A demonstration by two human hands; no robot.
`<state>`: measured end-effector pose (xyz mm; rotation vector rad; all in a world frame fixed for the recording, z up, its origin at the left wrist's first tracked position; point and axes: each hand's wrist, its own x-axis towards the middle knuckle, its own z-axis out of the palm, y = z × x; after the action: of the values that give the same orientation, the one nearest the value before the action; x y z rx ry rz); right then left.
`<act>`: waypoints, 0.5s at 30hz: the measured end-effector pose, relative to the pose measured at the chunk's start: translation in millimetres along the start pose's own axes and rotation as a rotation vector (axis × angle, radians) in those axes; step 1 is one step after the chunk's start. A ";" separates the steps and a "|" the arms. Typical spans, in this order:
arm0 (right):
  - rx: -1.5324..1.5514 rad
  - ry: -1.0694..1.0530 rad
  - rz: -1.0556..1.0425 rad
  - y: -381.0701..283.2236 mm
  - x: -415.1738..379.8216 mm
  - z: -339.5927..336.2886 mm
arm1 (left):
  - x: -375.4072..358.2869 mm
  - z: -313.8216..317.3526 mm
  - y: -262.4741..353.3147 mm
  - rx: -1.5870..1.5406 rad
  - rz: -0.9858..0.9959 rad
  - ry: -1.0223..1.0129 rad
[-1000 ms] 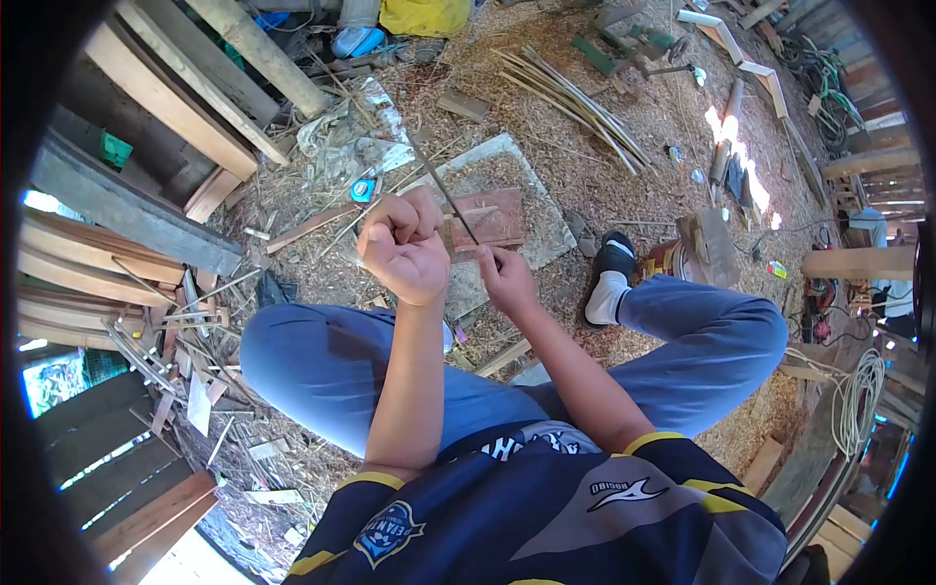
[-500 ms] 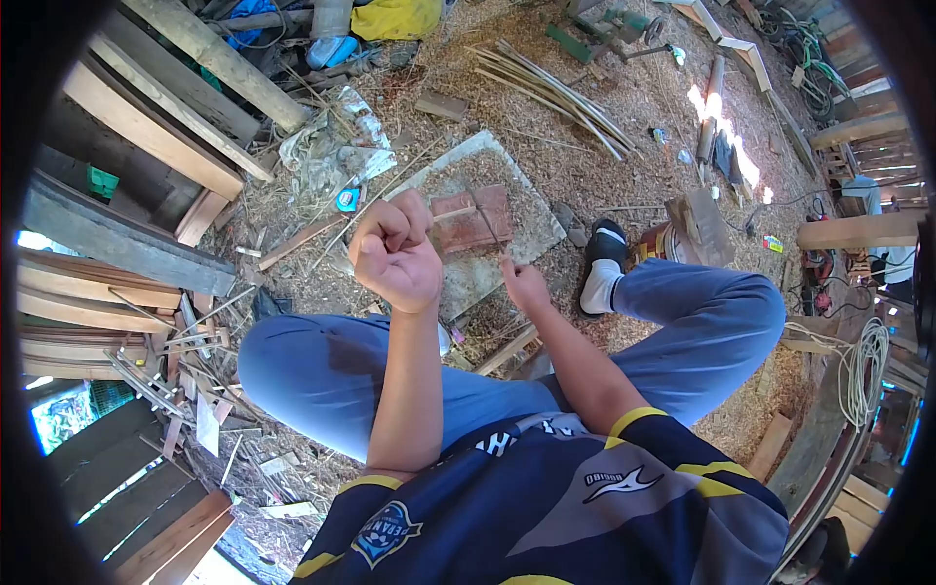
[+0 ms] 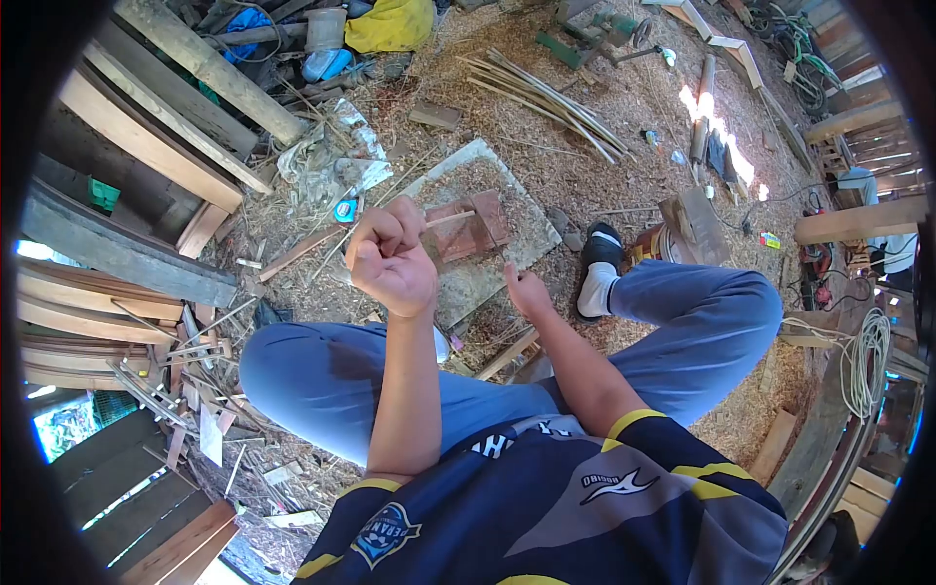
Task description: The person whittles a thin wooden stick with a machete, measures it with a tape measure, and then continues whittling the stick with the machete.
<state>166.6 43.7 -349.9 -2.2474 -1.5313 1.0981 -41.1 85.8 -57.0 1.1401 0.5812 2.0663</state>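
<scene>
My left hand (image 3: pixel 395 258) is raised, its fingers curled round a thin pale wooden stick (image 3: pixel 453 219) that points right over a reddish-brown board (image 3: pixel 490 234). That board lies on a worn pale slab (image 3: pixel 526 244) on the ground. My right hand (image 3: pixel 528 294) is closed near the slab's lower right edge, thumb upward. A long, thin, dark knife shows in it in the earlier view; at this moment its blade can hardly be made out against the board.
Wood shavings cover the ground. A blue tape measure (image 3: pixel 345 210) and crumpled plastic (image 3: pixel 327 166) lie left of the slab. Wooden strips (image 3: pixel 546 102) lie beyond it. A bucket (image 3: pixel 655 246) with a board on it stands beside my foot (image 3: pixel 600 268). Curved timbers (image 3: pixel 97 302) line the left.
The knife's blade, visible across the board half a second ago, hardly shows now. Both hands stay nearly in place, and the view has shifted slightly.
</scene>
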 end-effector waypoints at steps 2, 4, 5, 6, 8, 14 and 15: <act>0.076 -0.132 0.078 3.5 5.6 -2.2 | 1.1 0.4 1.4 0.008 0.011 0.016; 0.149 -0.230 0.161 -8.2 4.1 -12.4 | 2.2 3.9 2.8 0.026 0.028 0.039; 0.181 -0.262 0.209 -17.6 -1.8 -21.1 | 2.1 5.0 2.8 0.025 0.032 0.059; 0.214 -0.296 0.258 -28.8 -7.6 -27.8 | 1.9 5.5 2.6 0.024 0.034 0.080; 0.177 -0.139 0.087 -41.9 -9.1 -22.2 | 1.2 4.1 3.7 0.026 0.026 0.080; 0.214 -0.213 -0.296 -150.9 -67.8 -91.5 | 2.4 -7.7 4.6 0.030 0.013 0.065; 0.225 -0.243 -0.356 -163.6 -76.7 -101.5 | 2.1 -9.0 4.1 0.040 0.017 0.075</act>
<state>104.3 72.0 -154.2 -1.6639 -1.7137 1.3845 -51.1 84.2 -57.7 1.0971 0.6541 2.1278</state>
